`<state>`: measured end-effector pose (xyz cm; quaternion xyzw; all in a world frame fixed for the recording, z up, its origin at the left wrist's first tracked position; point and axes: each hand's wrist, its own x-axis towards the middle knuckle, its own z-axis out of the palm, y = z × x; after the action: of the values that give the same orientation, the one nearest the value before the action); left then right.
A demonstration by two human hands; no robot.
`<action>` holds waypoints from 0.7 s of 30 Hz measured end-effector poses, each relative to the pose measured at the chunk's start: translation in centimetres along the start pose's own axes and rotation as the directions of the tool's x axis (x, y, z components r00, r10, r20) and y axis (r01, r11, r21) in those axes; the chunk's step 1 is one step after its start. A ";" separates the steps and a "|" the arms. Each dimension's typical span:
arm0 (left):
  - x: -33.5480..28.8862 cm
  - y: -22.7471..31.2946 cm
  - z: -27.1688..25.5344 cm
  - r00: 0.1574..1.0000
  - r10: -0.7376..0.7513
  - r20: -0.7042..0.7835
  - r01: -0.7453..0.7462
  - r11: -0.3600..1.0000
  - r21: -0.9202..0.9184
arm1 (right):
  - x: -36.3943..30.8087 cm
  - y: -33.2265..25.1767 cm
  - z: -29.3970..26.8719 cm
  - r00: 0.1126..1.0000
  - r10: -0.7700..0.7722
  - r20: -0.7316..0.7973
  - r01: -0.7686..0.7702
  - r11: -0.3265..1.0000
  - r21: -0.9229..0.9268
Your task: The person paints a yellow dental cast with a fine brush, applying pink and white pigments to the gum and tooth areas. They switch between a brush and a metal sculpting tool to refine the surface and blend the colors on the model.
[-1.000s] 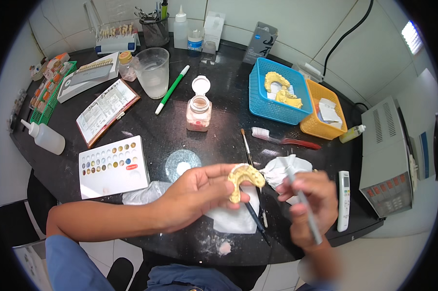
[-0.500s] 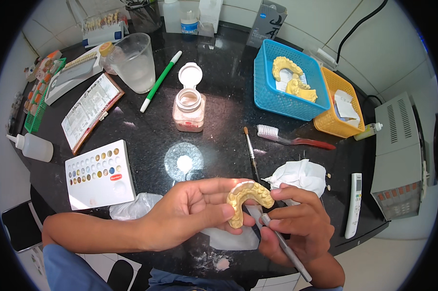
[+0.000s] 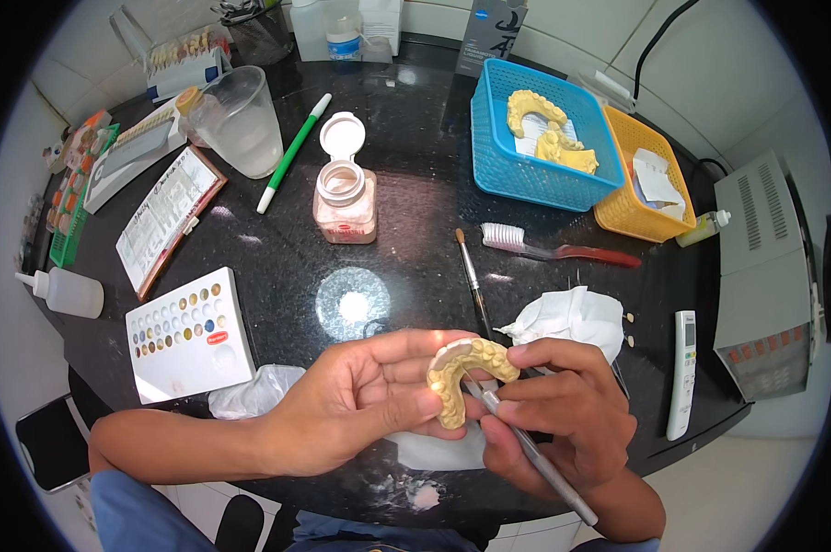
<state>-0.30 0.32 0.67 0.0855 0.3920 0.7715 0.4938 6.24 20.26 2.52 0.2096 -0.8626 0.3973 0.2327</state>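
Observation:
My left hand grips a yellow plaster dental cast, shaped as a horseshoe arch of teeth, between thumb and fingers. A whitish-pink layer lies along its upper left edge. In my right hand is a metal dental carving tool, held like a pen. Its thin tip reaches the inner curve of the cast; whether it touches is too small to tell. A right fingertip rests at the cast's right end. Beneath the hands lies a white sheet, with a patch of pinkish-white powder nearer me.
Ahead stands an open-lidded powder jar. To the right are a brush, toothbrush, crumpled white cloth, blue basket with casts, and remote. On the left are a palette and plastic cup.
The tool's tip has moved up and left, into the inner curve of the cast. My left hand keeps its grip on the cast. The whole view has shifted slightly.

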 end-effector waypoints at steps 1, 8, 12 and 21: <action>0.0 -0.1 0.0 1.000 0.001 -0.005 -0.001 1.000 0.002 | 0.0 0.0 0.0 1.000 0.001 -0.002 -0.001 1.000 0.005; 0.0 -0.3 0.0 1.000 0.019 0.002 -0.019 1.000 0.009 | -0.2 0.0 0.3 1.000 0.010 -0.026 -0.010 1.000 0.000; 0.0 -0.3 0.0 1.000 0.021 -0.004 -0.021 1.000 0.000 | -0.1 -0.1 0.3 1.000 0.018 -0.015 -0.018 1.000 0.000; 0.1 -0.2 0.1 1.000 0.018 0.000 -0.018 1.000 0.018 | -0.1 -0.2 0.2 1.000 0.012 -0.022 -0.012 1.000 -0.004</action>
<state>-0.16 0.44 0.54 0.0935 0.3980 0.7723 0.4862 6.33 20.04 2.48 0.1999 -0.8620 0.3992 0.2401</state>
